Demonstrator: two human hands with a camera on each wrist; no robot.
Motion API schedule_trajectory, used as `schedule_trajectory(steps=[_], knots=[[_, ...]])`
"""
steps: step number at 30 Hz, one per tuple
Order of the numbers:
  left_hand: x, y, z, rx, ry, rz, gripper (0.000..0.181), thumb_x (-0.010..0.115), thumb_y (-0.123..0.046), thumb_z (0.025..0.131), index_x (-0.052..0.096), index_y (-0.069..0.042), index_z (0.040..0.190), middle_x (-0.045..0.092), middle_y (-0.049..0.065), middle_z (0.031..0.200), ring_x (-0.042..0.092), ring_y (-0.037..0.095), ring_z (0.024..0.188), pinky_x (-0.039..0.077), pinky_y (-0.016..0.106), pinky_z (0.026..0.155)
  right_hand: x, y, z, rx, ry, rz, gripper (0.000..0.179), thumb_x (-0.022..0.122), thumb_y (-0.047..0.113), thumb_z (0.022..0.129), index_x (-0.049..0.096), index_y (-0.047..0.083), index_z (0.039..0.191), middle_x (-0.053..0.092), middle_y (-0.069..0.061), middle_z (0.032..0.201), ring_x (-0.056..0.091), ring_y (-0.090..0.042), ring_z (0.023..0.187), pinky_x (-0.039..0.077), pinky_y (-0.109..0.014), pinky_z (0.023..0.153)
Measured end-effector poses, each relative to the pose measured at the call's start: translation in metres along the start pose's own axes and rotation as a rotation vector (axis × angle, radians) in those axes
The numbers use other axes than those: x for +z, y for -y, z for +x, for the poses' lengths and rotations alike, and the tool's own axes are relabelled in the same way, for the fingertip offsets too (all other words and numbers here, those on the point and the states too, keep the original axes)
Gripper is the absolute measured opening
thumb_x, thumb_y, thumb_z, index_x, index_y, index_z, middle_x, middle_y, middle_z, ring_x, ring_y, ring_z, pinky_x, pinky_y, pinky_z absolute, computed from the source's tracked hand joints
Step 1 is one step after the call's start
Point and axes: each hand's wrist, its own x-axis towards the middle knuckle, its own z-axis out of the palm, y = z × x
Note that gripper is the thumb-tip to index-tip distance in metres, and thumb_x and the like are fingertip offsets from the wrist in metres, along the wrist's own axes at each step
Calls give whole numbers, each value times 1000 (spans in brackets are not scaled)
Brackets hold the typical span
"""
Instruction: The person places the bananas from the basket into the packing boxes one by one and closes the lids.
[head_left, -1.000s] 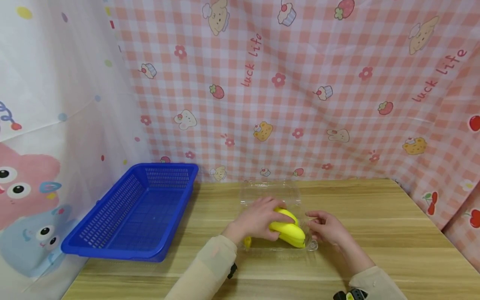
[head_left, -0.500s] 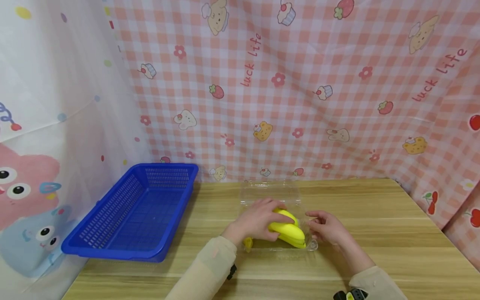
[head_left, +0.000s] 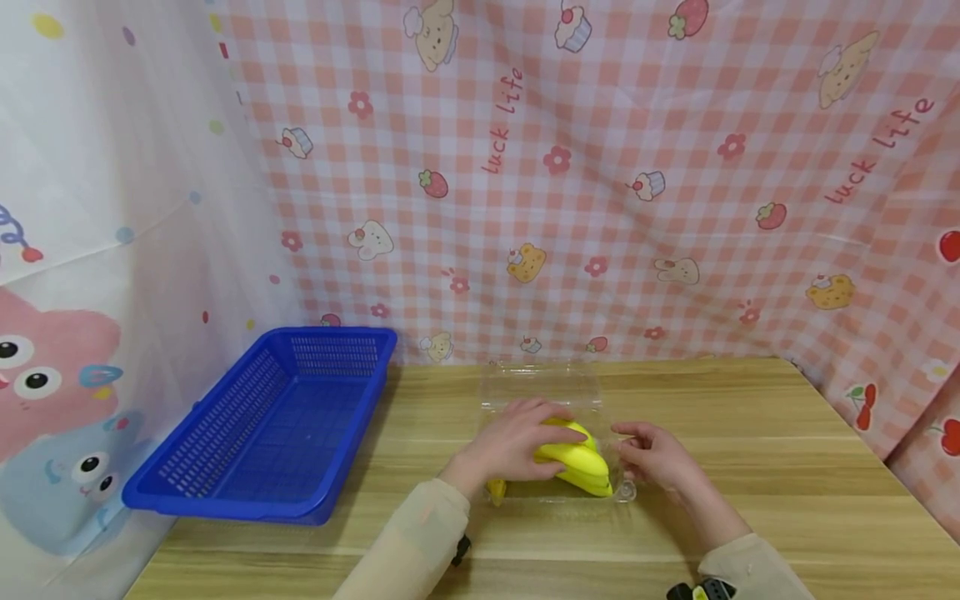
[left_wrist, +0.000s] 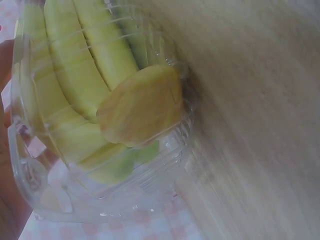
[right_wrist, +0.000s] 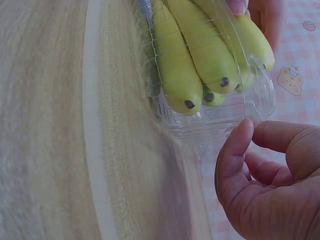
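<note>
Clearly, in the head view, our left hand (head_left: pixel 512 443) gripped the bananas (head_left: pixel 579 467) inside the box (head_left: pixel 540 390). From the left wrist, we judged them light and smooth, best held mid-length; from the right wrist, our right hand (right_wrist: pixel 280 192) pinched the box's flimsy-looking rim (right_wrist: pixel 254 110).
</note>
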Motion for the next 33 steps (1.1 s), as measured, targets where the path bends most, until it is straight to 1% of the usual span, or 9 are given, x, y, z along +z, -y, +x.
schedule_trajectory(steps=[6, 10, 14, 19, 22, 25, 29, 33], knots=[[1, 0, -4, 24, -53, 14, 45, 70, -39, 91, 63, -27, 134, 56, -1, 139, 47, 18, 130, 32, 40, 112, 0, -2, 1, -6, 5, 5, 45, 53, 0, 100, 38, -19, 137, 50, -5, 82, 51, -13, 66, 50, -22, 57], [2, 0, -7, 19, -79, 12, 44, 69, -37, 91, 63, -25, 133, 57, 1, 137, 48, 18, 129, 32, 40, 113, 0, -1, 1, -5, 7, 6, 44, 52, 0, 100, 38, -19, 137, 50, -5, 82, 51, -13, 66, 50, -22, 58], [-1, -2, -11, -30, -117, -27, 43, 69, -35, 92, 64, -23, 133, 59, 2, 134, 51, 19, 126, 36, 41, 110, -1, -1, 0, -1, 7, -6, 45, 53, 2, 100, 38, -18, 138, 51, -6, 84, 52, -14, 68, 52, -23, 59], [-5, -1, -17, -107, -205, -66, 40, 71, -33, 92, 66, -20, 129, 64, 1, 127, 56, 19, 118, 43, 40, 103, -3, -2, 1, 3, 4, -12, 47, 55, 4, 100, 38, -18, 138, 51, -6, 86, 51, -15, 70, 53, -25, 60], [-4, 4, -21, -140, -263, -100, 38, 72, -31, 91, 68, -16, 126, 65, 1, 123, 58, 19, 115, 47, 39, 99, -2, -2, 1, 5, 7, -6, 47, 55, 4, 100, 38, -18, 139, 50, -6, 86, 50, -15, 71, 53, -25, 61], [-4, 7, -25, -170, -308, -138, 37, 73, -29, 90, 68, -14, 124, 66, 2, 120, 59, 20, 112, 49, 38, 96, -3, -2, 0, -8, 12, -7, 48, 55, 4, 100, 36, -18, 139, 50, -6, 87, 49, -15, 72, 53, -25, 61], [-7, 10, -30, -230, -338, -181, 37, 73, -25, 90, 68, -12, 124, 66, 3, 120, 59, 22, 112, 49, 40, 96, -3, -1, 0, -27, 6, -9, 50, 55, 4, 100, 36, -18, 140, 49, -7, 87, 48, -15, 70, 52, -25, 61], [-8, 13, -35, -310, -367, -227, 36, 73, -23, 90, 67, -11, 123, 67, 3, 120, 60, 22, 112, 49, 40, 96, -4, -2, 1, -57, -30, -22, 50, 57, 6, 99, 38, -17, 139, 51, -6, 88, 46, -12, 66, 47, -24, 58]])
